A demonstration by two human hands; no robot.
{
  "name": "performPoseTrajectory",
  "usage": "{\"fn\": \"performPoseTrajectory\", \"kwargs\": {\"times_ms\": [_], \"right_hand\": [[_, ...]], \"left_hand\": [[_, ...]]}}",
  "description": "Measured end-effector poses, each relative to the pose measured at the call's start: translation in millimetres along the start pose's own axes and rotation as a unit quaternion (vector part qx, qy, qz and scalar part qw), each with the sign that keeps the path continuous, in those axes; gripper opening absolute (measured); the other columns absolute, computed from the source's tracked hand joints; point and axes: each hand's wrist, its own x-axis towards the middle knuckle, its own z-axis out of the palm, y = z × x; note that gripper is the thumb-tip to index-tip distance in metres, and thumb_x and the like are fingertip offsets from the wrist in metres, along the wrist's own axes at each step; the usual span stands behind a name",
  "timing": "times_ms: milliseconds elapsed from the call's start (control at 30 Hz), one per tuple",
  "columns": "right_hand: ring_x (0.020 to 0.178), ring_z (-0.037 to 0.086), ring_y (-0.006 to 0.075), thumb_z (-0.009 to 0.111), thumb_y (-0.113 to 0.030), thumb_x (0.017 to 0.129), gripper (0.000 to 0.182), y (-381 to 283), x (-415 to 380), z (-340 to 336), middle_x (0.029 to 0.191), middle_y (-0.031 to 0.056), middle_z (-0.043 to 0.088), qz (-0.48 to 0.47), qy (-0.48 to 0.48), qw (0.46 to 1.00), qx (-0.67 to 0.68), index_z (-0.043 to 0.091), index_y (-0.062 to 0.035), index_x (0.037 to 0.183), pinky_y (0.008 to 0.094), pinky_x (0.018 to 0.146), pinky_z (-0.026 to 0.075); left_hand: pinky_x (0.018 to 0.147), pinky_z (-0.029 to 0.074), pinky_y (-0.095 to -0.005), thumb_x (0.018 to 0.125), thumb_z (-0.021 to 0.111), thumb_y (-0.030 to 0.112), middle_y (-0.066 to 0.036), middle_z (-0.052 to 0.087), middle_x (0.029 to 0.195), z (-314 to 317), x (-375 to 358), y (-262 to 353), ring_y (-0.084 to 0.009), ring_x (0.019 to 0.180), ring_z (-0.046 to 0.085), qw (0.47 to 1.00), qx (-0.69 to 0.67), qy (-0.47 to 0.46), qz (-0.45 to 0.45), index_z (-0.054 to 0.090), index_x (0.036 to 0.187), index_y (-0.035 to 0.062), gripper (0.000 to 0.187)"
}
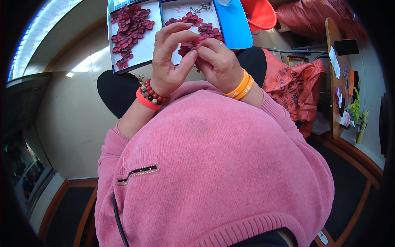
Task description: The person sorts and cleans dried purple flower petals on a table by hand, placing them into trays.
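Observation:
My left hand [170,61], with a beaded bracelet and a red band at the wrist, has its thumb and fingers bent around dark red petals [186,48]. Against it, my right hand [220,64], wearing orange wristbands, pinches at the same petals; its fingertips partly hide them. Both hands are over the near edge of a white tray [144,47] with two compartments. A heap of dark red flower pieces [129,31] lies in the left compartment. More red flower pieces [209,31] and some thin dark wires [200,7] lie in the right one.
A blue panel [233,24] adjoins the tray's right side. Beyond it stands a red basin [259,14]. Red plastic bags [292,84] are at the right, beside a wooden table [334,82] holding a dark phone [346,47] and a green plant [354,103]. My knees are below the tray.

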Motion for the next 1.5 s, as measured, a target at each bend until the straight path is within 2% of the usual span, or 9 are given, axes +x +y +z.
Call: {"fn": "performPoseTrajectory", "kwargs": {"times_ms": [133, 267, 367, 500, 733, 833, 967, 1233, 1500], "right_hand": [[0.081, 0.058, 0.0273, 0.063, 0.002, 0.071, 0.022, 2, 0, -2, 0.086, 0.0107, 0.058, -0.017, 0.034, 0.999, -0.016, 0.063, -0.0052, 0.092, 0.0331, 0.072, 0.048], [0.082, 0.057, 0.0268, 0.064, 0.003, 0.069, 0.024, 0, -3, -6, 0.088, 0.0105, 0.059, -0.051, 0.060, 0.996, -0.030, 0.064, -0.0048, 0.091, 0.0331, 0.074, 0.047], [0.082, 0.057, 0.0269, 0.065, 0.002, 0.067, 0.025, -2, 0, -8, 0.089, 0.0101, 0.059, -0.073, 0.056, 0.994, -0.052, 0.065, -0.0051, 0.090, 0.0340, 0.075, 0.047], [0.082, 0.057, 0.0268, 0.066, 0.002, 0.066, 0.023, -8, 2, -9, 0.088, 0.0097, 0.059, -0.084, 0.043, 0.994, -0.060, 0.064, -0.0058, 0.088, 0.0355, 0.075, 0.047], [0.075, 0.058, 0.0259, 0.061, 0.002, 0.071, 0.017, -7, -1, -8, 0.084, 0.0107, 0.059, 0.012, 0.058, 0.998, 0.036, 0.062, -0.0035, 0.087, 0.0332, 0.068, 0.048], [0.072, 0.059, 0.0248, 0.060, 0.003, 0.074, 0.015, -8, -2, -8, 0.083, 0.0111, 0.059, 0.049, 0.072, 0.993, 0.082, 0.061, -0.0017, 0.088, 0.0314, 0.064, 0.048], [0.073, 0.060, 0.0165, 0.060, 0.002, 0.079, 0.016, -8, -4, -10, 0.085, 0.0085, 0.060, 0.090, 0.075, 0.985, 0.127, 0.058, -0.0006, 0.095, 0.0248, 0.061, 0.049], [0.075, 0.056, 0.0061, 0.058, 0.002, 0.083, 0.017, -16, -8, -17, 0.087, 0.0024, 0.057, 0.164, 0.033, 0.963, 0.212, 0.052, -0.0012, 0.099, 0.0180, 0.060, 0.048], [0.066, 0.060, 0.0145, 0.057, 0.005, 0.073, 0.015, -11, -10, -17, 0.078, 0.0068, 0.057, 0.169, 0.070, 0.958, 0.223, 0.054, -0.0024, 0.087, 0.0243, 0.058, 0.049]], "left_hand": [[0.090, 0.041, -0.0310, 0.079, 0.055, -0.003, -0.012, 0.052, 0.117, -3, 2, -7, -0.0206, 0.106, 0.052, 0.996, -0.061, -0.037, -0.060, 0.062, 0.103, 0.0047, 0.026], [0.087, 0.043, -0.0296, 0.079, 0.055, -0.004, -0.010, 0.054, 0.112, -8, -1, -14, -0.0196, 0.104, 0.053, 0.997, 0.065, -0.013, -0.044, 0.061, 0.100, 0.0033, 0.024], [0.085, 0.044, -0.0309, 0.074, 0.056, -0.005, -0.010, 0.055, 0.105, -11, -2, -16, -0.0223, 0.101, 0.053, 0.996, -0.005, 0.016, -0.084, 0.061, 0.096, 0.0041, 0.024], [0.077, 0.046, -0.0242, 0.083, 0.052, -0.004, -0.006, 0.060, 0.092, -9, -6, -12, -0.0133, 0.082, 0.057, 0.975, -0.133, 0.031, -0.176, 0.059, 0.097, 0.0010, 0.017], [0.071, 0.045, -0.0205, 0.086, 0.051, -0.002, -0.004, 0.060, 0.089, -8, -8, -12, -0.0079, 0.078, 0.055, 0.913, -0.275, 0.046, -0.297, 0.057, 0.097, -0.0008, 0.013], [0.076, 0.045, -0.0216, 0.085, 0.053, 0.001, -0.004, 0.058, 0.096, -2, -8, -9, -0.0087, 0.085, 0.054, 0.936, -0.226, 0.077, -0.260, 0.058, 0.099, -0.0002, 0.014], [0.092, 0.038, -0.0308, 0.078, 0.057, -0.001, -0.008, 0.053, 0.111, -7, 4, 1, -0.0162, 0.105, 0.049, 0.998, -0.044, 0.031, -0.031, 0.057, 0.105, 0.0015, 0.028], [0.085, 0.041, -0.0342, 0.070, 0.058, -0.001, -0.012, 0.053, 0.109, 4, 10, -1, -0.0237, 0.097, 0.052, 0.990, -0.072, -0.038, -0.118, 0.065, 0.085, 0.0072, 0.019], [0.090, 0.033, -0.0383, 0.070, 0.060, 0.014, -0.009, 0.056, 0.102, -6, 16, -8, -0.0250, 0.094, 0.053, 0.983, 0.119, -0.139, 0.020, 0.063, 0.084, 0.0100, 0.016]]}}
